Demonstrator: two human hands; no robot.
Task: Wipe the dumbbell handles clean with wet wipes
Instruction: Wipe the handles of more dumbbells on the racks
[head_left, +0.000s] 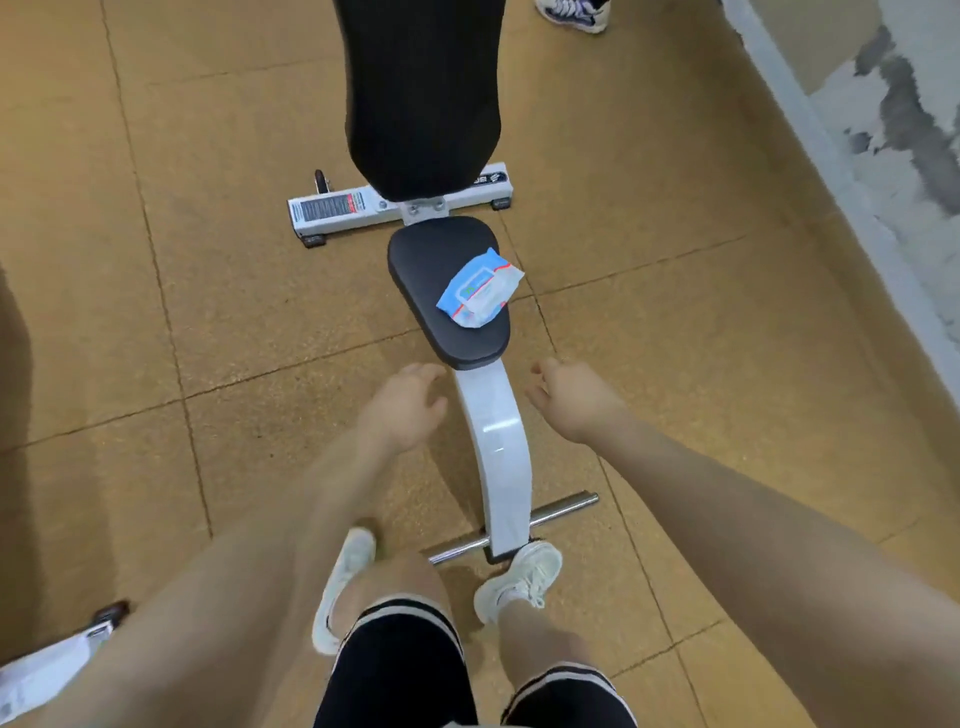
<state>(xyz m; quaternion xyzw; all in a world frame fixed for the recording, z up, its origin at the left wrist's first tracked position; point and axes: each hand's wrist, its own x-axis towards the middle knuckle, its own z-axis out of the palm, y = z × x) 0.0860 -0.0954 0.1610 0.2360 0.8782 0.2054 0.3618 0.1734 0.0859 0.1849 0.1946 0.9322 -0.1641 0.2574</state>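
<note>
A blue and white pack of wet wipes (479, 287) lies on the right side of a black padded bench seat (431, 275). My left hand (402, 408) hangs in the air below the seat's near end, fingers loosely curled, holding nothing. My right hand (569, 400) hovers to the right of the white bench frame (498, 452), fingers also loosely curled and empty. Both hands are short of the pack. No dumbbell is in view.
The bench's black backrest (423, 98) rises ahead, with a white base bar (358, 210) on the tan tiled floor. A steel foot bar (561, 512) sits by my white shoes. Another person's shoe (571, 13) is at the top. A wall (883, 130) runs along the right.
</note>
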